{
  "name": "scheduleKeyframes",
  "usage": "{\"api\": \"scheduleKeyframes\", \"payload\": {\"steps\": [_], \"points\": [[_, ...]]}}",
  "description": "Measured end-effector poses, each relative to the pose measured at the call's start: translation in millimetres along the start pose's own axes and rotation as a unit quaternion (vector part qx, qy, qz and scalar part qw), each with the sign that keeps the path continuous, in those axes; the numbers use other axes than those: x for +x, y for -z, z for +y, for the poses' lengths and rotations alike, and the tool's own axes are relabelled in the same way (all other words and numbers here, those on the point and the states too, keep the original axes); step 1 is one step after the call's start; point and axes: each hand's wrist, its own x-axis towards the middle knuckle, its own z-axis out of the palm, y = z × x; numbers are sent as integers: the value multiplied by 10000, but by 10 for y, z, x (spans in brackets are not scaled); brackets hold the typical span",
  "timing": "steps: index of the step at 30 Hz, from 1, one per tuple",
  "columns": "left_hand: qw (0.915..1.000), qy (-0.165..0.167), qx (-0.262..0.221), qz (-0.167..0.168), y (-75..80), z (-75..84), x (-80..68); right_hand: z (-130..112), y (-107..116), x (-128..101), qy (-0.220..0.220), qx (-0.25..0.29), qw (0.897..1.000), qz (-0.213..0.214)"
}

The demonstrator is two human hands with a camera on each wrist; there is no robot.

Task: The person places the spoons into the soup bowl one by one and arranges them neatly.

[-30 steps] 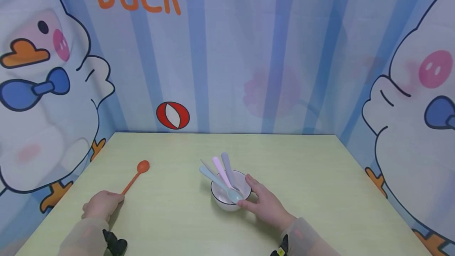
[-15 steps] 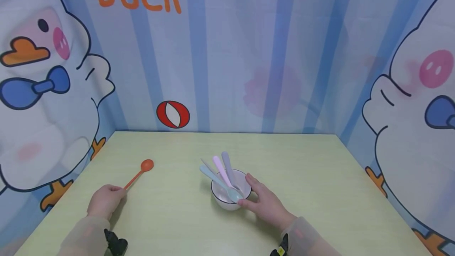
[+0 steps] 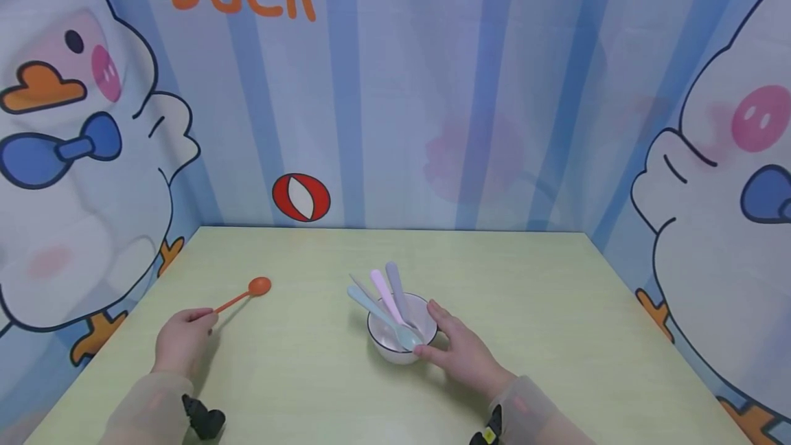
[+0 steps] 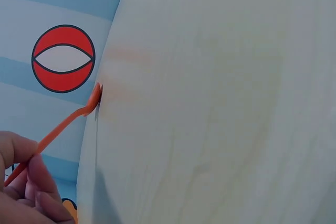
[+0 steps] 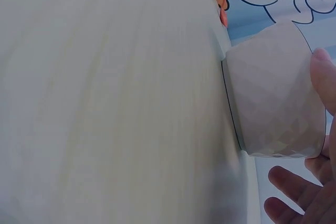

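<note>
Lower left of frame: left hand [image 3: 180,343] pinching orange spoon [image 3: 242,296] by handle tip, bowl end low over pale surface [image 3: 296,376]. Centre: right hand [image 3: 460,352], fingers relaxed, steadying white bowl [image 3: 402,328] of pastel spoons [image 3: 383,301]. Risk: thin pinch slipping, spoon dropping.

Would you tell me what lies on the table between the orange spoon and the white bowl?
Nothing: in the head view only bare table separates the orange spoon from the white bowl.
</note>
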Motion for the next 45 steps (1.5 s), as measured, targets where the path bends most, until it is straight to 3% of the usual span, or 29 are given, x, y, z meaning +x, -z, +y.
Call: {"api": "scheduleKeyframes", "payload": {"steps": [7,13,23,30,36,45], "points": [[9959,339,-837,88,-24,-39,42,4,-1,2,4,34,10000,-3],[9799,720,-1858,122,-25,-28,60,-5,0,1,-8,-13,10000,17],[9660,940,-2395,266,-14,-9,35,2,-8,-1,35,0,10000,6],[9409,938,-3238,321,-28,1,30,9,-8,5,63,-4,10000,24],[9377,939,-3314,449,-53,-4,54,15,-8,6,67,-12,10000,17],[9311,961,-3505,306,-22,-20,55,20,-14,4,103,1,9999,42]]}}
